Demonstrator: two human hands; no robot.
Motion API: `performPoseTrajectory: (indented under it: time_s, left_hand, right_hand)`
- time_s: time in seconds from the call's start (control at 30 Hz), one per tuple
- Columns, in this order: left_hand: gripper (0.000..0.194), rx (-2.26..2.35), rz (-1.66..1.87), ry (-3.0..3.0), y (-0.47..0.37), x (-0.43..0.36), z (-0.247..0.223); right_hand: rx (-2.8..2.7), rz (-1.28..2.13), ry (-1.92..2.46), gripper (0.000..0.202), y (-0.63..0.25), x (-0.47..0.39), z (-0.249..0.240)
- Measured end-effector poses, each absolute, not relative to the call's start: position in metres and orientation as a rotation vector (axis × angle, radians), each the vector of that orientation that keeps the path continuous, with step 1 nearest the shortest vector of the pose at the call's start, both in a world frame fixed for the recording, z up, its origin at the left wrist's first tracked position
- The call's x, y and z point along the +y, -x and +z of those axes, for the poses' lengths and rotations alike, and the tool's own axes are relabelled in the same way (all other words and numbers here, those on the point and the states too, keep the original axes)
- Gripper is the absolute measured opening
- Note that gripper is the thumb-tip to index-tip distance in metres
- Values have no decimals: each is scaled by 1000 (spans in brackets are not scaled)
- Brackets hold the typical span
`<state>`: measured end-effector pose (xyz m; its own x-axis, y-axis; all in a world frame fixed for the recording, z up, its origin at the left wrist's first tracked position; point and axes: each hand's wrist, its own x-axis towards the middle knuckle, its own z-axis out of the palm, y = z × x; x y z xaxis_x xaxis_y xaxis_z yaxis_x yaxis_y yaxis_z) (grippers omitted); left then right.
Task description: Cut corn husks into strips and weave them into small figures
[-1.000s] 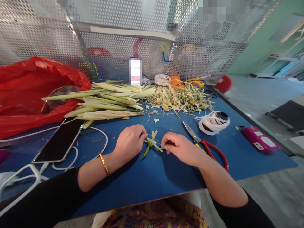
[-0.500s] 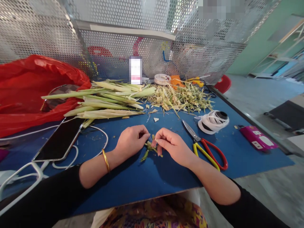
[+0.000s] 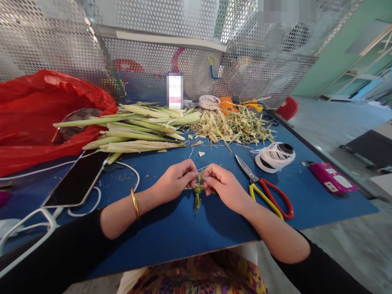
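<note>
Between my hands, on the blue tabletop, is a small green corn-husk bundle (image 3: 197, 192). It has a tied middle, pieces out to both sides and a tail pointing toward me. My left hand (image 3: 180, 179) pinches thumb to finger beside its upper left. Opposite it my right hand (image 3: 222, 185) pinches in the same way, close to its upper right. A thin white thread (image 3: 201, 168) shows just behind the fingertips, which hide most of it. To the right lie scissors (image 3: 263, 185) with one red and one yellow handle, and a spool of white thread (image 3: 274, 157).
Long pale corn husks (image 3: 141, 126) and a heap of dried husk scraps (image 3: 235, 124) lie behind. A red plastic bag (image 3: 36, 110), a phone (image 3: 76, 179) and white cables stand left. A purple packet (image 3: 332, 177) lies near the right edge; perforated metal panels (image 3: 162, 53) close off the back.
Both hands have turned the bundle, so its tail now points straight toward me. My hands have drawn in close at its top, and thread ends show behind the fingers.
</note>
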<state>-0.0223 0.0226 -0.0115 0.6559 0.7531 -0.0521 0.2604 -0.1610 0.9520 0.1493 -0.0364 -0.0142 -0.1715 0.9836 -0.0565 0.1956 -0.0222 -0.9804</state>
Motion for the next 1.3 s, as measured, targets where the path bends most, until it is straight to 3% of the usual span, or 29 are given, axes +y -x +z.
performPoseTrajectory:
  time_s: [0.33, 0.67, 1.1, 1.3]
  left_hand:
    - [17, 915, 491, -2054, 24, 23, -11]
    - [21, 941, 591, -1664, 20, 20, -14]
    - [25, 889, 444, -1788, 19, 19, -7]
    - [17, 856, 422, -1643, 17, 18, -4]
  right_hand:
    - [-1598, 1138, 1423, 16, -147, -36, -15]
    - [-1581, 960, 1387, 9, -152, -39, -11]
    - [-1314, 1230, 1249, 12, -145, -34, -12]
    - [-1269, 1207, 1204, 13, -146, -34, -8]
